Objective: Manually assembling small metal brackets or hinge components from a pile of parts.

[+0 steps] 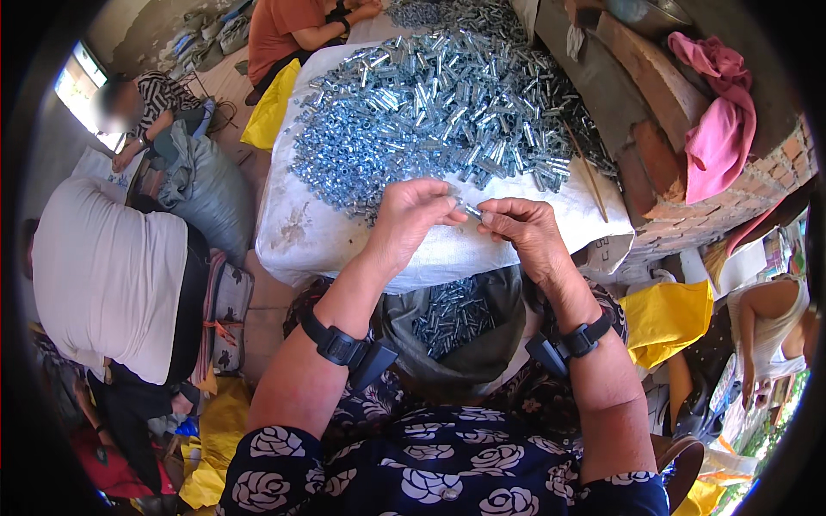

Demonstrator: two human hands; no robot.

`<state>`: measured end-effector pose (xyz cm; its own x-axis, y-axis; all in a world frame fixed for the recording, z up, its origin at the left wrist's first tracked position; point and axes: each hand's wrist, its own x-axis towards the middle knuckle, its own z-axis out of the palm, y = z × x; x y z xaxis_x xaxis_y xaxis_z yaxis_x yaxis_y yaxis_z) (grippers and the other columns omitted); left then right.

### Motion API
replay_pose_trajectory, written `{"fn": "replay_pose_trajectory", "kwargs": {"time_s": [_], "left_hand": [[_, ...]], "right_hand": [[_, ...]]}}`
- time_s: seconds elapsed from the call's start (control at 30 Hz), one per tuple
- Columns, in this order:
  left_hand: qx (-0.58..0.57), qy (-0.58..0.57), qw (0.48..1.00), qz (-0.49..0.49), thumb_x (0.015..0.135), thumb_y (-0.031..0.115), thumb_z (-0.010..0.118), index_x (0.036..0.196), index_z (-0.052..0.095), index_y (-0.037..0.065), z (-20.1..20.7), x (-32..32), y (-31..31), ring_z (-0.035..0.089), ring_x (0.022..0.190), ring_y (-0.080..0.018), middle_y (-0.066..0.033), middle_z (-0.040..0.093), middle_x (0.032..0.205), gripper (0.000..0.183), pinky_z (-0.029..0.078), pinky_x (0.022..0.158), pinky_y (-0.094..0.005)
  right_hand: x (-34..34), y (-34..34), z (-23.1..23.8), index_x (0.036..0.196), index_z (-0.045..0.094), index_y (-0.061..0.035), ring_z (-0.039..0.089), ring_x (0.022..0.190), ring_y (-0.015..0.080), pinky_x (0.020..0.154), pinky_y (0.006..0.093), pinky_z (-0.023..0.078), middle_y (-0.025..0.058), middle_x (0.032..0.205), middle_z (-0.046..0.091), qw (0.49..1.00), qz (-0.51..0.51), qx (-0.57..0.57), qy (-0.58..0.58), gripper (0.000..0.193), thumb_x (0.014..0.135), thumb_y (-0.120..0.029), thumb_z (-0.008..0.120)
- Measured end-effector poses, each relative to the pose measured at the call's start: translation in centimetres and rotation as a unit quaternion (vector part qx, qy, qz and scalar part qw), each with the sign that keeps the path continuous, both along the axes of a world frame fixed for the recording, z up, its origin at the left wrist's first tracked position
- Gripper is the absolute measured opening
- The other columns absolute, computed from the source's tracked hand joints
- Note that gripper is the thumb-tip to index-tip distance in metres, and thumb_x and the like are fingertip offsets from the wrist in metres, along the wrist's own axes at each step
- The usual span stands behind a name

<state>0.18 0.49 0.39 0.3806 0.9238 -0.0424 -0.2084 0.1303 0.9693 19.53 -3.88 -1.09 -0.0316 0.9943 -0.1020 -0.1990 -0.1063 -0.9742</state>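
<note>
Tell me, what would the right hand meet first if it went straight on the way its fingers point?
Past the small metal cylinder that the right hand pinches, it would probably meet the left hand first, though depth between them is hard to judge.

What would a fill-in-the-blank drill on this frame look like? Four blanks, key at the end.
1. The metal part is between the left hand and the right hand, above a ____ sheet.
2. In the picture, the small bits lie mostly to the ____ of the long tubes.
3. The wrist straps are ____ in colour.
4. The cloth hanging at the picture's upper right is ____.

Missing words: white; left; black; pink.
</note>
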Motion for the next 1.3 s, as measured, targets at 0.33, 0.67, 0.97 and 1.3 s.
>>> {"fn": "replay_pose_trajectory", "kwargs": {"time_s": [0.33, 0.67, 0.97, 1.3], "left_hand": [[0.037, 0.006, 0.999, -0.008, 0.084, 0.007, 0.062, 0.102, 0.058, -0.009, 0.6, -0.1, -0.4, 0.067, 0.076, -0.02, -0.0143, 0.065, 0.085, 0.024, 0.053, 0.075, -0.0306], [0.05, -0.001, 0.999, -0.013, 0.084, 0.009, 0.063, 0.099, 0.061, -0.005, 0.8, -0.2, -0.9, 0.066, 0.074, -0.0181, -0.0123, 0.066, 0.08, 0.02, 0.052, 0.072, -0.0301], [0.027, 0.015, 0.999, -0.008, 0.085, 0.01, 0.063, 0.096, 0.062, -0.002, 1.1, -0.2, -0.8, 0.063, 0.068, -0.0145, -0.0081, 0.065, 0.075, 0.016, 0.048, 0.069, -0.026], [0.014, -0.024, 0.999, -0.03, 0.086, 0.009, 0.062, 0.096, 0.062, -0.002, 1.0, -0.4, -0.8, 0.063, 0.07, -0.0156, -0.0081, 0.064, 0.077, 0.015, 0.051, 0.07, -0.0284]], "right_hand": [[-0.2, -0.1, 1.1, 0.096, 0.068, 0.001, 0.064, 0.072, 0.0125, 0.066, 0.0237, 0.047, 0.0065, 0.083, 0.068, 1.0, 0.001, 0.03, 0.009, 0.017, 0.081, -0.006, 0.069], [-0.3, -0.6, 1.3, 0.096, 0.068, 0.0011, 0.063, 0.072, 0.0126, 0.066, 0.0239, 0.047, 0.0067, 0.082, 0.068, 0.999, 0.015, 0.033, 0.006, 0.017, 0.081, -0.007, 0.069], [-0.8, -0.6, 1.9, 0.093, 0.069, 0.001, 0.061, 0.069, 0.0108, 0.065, 0.0237, 0.046, 0.0067, 0.076, 0.068, 0.999, -0.005, 0.038, -0.009, 0.013, 0.081, -0.005, 0.069], [-1.7, -0.5, 1.2, 0.092, 0.069, 0.0007, 0.061, 0.069, 0.0108, 0.063, 0.0232, 0.047, 0.006, 0.076, 0.067, 0.993, -0.08, 0.084, 0.026, 0.014, 0.08, -0.005, 0.071]]}}
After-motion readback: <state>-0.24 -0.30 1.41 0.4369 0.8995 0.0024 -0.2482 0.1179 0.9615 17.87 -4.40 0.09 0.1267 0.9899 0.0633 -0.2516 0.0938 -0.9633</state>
